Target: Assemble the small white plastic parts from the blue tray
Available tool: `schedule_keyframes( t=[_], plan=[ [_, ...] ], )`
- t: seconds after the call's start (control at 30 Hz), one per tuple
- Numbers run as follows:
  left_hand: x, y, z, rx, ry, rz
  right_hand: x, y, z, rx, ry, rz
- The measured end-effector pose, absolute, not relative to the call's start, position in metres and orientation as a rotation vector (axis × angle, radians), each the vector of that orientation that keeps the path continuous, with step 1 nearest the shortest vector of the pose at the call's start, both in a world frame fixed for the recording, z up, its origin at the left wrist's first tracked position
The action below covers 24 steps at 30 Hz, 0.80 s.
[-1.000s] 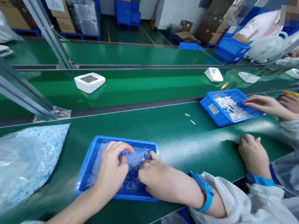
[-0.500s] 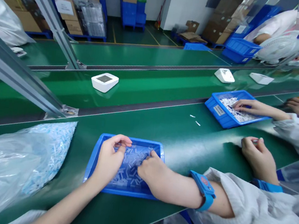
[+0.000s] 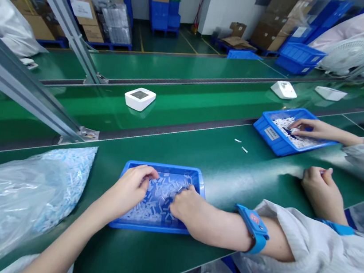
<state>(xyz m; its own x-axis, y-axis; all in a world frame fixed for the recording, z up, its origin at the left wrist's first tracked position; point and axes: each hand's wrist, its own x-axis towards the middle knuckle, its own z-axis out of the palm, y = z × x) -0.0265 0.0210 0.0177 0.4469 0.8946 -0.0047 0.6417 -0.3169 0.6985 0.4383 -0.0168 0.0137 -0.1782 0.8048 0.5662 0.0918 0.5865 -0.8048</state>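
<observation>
A shallow blue tray sits in front of me on the green bench, with many small translucent strips scattered over its bottom. My left hand is over the tray's left part, its fingers curled in and thumb close to them; whatever lies between them is too small to make out. Low over the right part, my right hand has its fingers closed and pointing down at the strips. Its fingertips are partly hidden, so I cannot tell what they hold. A blue wrist strap circles my right wrist.
A clear plastic bag of pale blue pieces lies left of the tray. At right, a co-worker's hand reaches into a blue bin of white pieces; their other hand is nearby. White devices sit on the conveyor beyond.
The white devices have shifted right along the conveyor. My left hand has moved slightly left within the tray, showing more strips; my right hand stays over the right part.
</observation>
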Motion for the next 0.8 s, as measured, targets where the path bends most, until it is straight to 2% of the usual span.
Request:
schedule_keyframes(
  t=[0.13,0.3,0.4,0.47,0.6,0.7,0.8],
  plan=[
    [-0.027,0.018,0.012,2.266,1.195,0.346,0.355,-0.022,0.019,-0.812,-1.910,0.734],
    [-0.023,0.018,0.008,2.361,1.220,0.076,0.248,-0.028,-0.006,-0.932,-2.230,0.749],
    [-0.022,0.020,0.003,2.365,1.240,0.033,0.207,-0.025,-0.015,-0.996,-2.377,0.744],
    [-0.022,0.022,-0.001,2.352,1.224,0.053,0.190,-0.022,-0.012,-1.065,-2.568,0.698],
    [-0.025,0.025,-0.005,2.359,1.176,0.097,0.177,-0.016,0.014,-1.049,-3.164,0.362],
    [-0.027,0.025,-0.005,2.385,1.150,0.083,0.181,-0.011,0.036,-0.919,-3.108,0.268],
    [-0.028,0.025,-0.005,2.385,1.144,0.115,0.188,-0.003,0.049,-0.923,-2.975,0.369]
  ],
)
